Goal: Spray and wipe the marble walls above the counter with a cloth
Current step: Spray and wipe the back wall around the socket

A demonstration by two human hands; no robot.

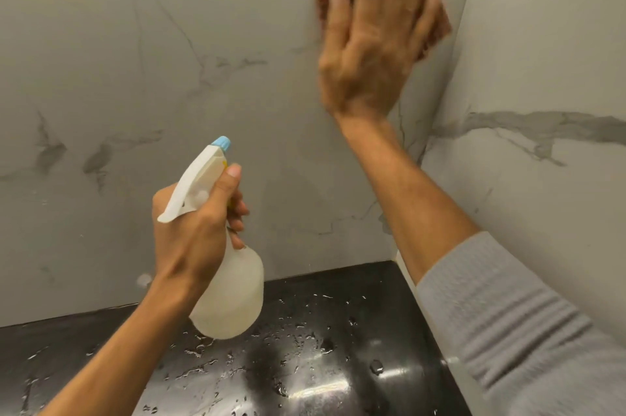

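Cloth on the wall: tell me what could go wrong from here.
1. The right hand presses the cloth against the back wall with flat, straight fingers, not gripping it; it could slip free and fall.
2. The counter below is covered in droplets, so a dropped cloth would likely get soaked.
3. The left hand grips the spray bottle with its nozzle aimed up at the wall; a stray squeeze might send more drips down.
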